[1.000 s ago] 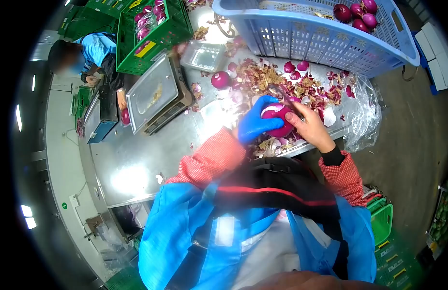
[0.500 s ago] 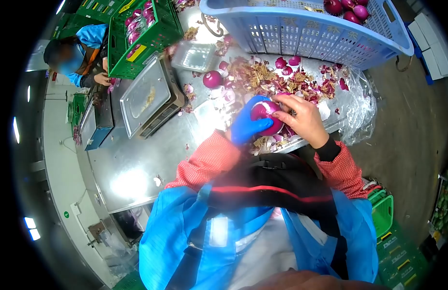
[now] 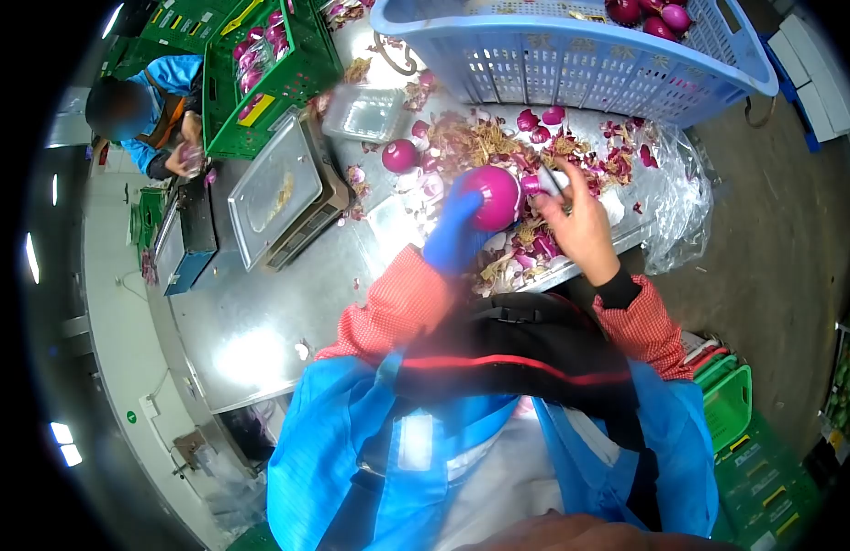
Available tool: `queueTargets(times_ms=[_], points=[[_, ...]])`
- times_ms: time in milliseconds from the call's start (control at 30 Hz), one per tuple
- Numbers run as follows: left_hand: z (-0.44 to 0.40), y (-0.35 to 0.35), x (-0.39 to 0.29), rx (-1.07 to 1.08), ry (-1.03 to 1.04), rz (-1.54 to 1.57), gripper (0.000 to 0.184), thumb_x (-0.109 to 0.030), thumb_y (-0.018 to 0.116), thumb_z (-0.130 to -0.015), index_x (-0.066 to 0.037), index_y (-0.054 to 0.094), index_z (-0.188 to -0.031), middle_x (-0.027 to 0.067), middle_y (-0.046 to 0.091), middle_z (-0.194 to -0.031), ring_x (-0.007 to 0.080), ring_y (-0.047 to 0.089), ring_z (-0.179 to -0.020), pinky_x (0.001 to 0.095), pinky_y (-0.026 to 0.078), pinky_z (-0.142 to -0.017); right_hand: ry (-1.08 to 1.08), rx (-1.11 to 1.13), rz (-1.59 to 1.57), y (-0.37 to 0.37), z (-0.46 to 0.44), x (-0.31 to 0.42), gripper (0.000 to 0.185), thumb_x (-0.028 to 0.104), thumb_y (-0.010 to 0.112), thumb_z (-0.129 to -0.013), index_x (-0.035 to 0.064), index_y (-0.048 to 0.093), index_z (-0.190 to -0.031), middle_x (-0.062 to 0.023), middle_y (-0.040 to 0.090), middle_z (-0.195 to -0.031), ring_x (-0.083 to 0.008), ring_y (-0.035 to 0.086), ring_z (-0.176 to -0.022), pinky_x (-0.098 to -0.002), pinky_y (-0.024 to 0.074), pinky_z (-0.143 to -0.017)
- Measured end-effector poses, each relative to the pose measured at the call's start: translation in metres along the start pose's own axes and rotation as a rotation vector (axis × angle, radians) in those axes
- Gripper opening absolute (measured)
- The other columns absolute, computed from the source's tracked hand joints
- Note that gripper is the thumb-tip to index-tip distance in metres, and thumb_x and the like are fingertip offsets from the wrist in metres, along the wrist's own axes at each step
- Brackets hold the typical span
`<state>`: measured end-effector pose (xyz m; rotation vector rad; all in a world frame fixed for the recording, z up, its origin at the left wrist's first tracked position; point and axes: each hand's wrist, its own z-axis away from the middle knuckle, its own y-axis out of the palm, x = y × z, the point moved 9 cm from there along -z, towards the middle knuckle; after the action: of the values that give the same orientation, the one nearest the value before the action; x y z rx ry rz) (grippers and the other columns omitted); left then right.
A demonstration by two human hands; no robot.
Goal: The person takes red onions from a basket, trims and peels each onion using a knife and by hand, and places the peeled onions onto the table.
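My left hand (image 3: 454, 234), in a blue glove, is wrapped round the lower left side of a smooth red onion (image 3: 496, 197). Just right of the onion, my bare right hand (image 3: 579, 220) holds a small knife (image 3: 550, 180) between thumb and fingers. A strip of purple skin shows between the onion and the knife. Under and beyond both hands lie loose onion skins (image 3: 498, 142) on the metal table (image 3: 260, 312). Another red onion (image 3: 400, 155) rests on the table to the left, near a clear plastic tray (image 3: 363, 113).
A blue crate (image 3: 572, 64) with several onions stands at the back. Left are a scale (image 3: 283, 193), a green crate (image 3: 269, 101) of onions and a co-worker (image 3: 159, 101) holding something. Clear plastic (image 3: 677, 202) hangs over the right edge; green crates (image 3: 728, 404) stand lower right.
The onion has risen slightly and turned, showing a smooth purple side. My right hand has moved off its surface, and the knife is now visible. The co-worker has lifted a wrapped item.
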<state>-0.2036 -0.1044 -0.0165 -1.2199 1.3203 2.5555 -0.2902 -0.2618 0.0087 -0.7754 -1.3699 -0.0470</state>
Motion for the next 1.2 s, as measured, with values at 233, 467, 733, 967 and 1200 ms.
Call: queueTargets(times_ms=[233,467,733,967,1200], points=[[0.004,0.017,0.020,0.060,-0.107,0.280,0.060,-0.038,0.057,-0.094,0.000,0.040,-0.136,0.0207,0.050,-0.133,0.0346,0.056,-0.119,0.0474,0.050,-0.100,-0.492,-0.147,0.318,0.000,0.027,0.070,0.057,0.025,0.078,-0.072,0.0067,0.058,-0.123,-0.0081,0.065,-0.083,-0.0231,0.066,-0.068,-0.0345,0.0511,-0.059],[0.005,0.003,0.029,0.002,-0.116,0.272,0.056,-0.037,0.053,-0.096,-0.001,0.039,-0.138,0.0212,0.051,-0.132,0.0356,0.056,-0.119,0.0513,0.050,-0.099,-0.524,-0.206,0.426,0.001,0.030,0.085,0.040,0.017,0.074,-0.073,0.0061,0.059,-0.108,-0.0083,0.065,-0.080,-0.0250,0.066,-0.066,-0.0342,0.0519,-0.057],[0.016,0.017,0.015,0.074,-0.098,0.157,0.065,-0.040,0.060,-0.091,-0.004,0.038,-0.140,0.0197,0.052,-0.134,0.0358,0.059,-0.116,0.0510,0.056,-0.090,-0.019,-0.085,0.095,-0.003,-0.005,-0.002,0.027,0.022,0.064,-0.089,0.0081,0.061,-0.113,-0.0136,0.067,-0.074,-0.0330,0.066,-0.065,-0.0421,0.0511,-0.057],[-0.001,0.017,0.022,0.134,-0.128,0.429,0.065,-0.042,0.055,-0.094,-0.004,0.037,-0.144,0.0195,0.044,-0.143,0.0358,0.045,-0.131,0.0521,0.039,-0.109,-0.347,-0.101,0.130,-0.009,0.019,0.062,0.046,0.027,0.074,-0.080,0.0059,0.062,-0.119,-0.0131,0.068,-0.095,-0.0288,0.068,-0.074,-0.0379,0.0542,-0.063],[0.000,0.020,0.025,0.076,-0.141,0.439,0.053,-0.043,0.049,-0.096,-0.004,0.045,-0.133,0.0175,0.054,-0.128,0.0336,0.057,-0.117,0.0489,0.050,-0.098,-0.545,-0.129,0.449,-0.006,0.028,0.078,0.062,0.025,0.079,-0.067,0.0062,0.059,-0.123,-0.0099,0.065,-0.090,-0.0244,0.067,-0.069,-0.0346,0.0532,-0.061]])
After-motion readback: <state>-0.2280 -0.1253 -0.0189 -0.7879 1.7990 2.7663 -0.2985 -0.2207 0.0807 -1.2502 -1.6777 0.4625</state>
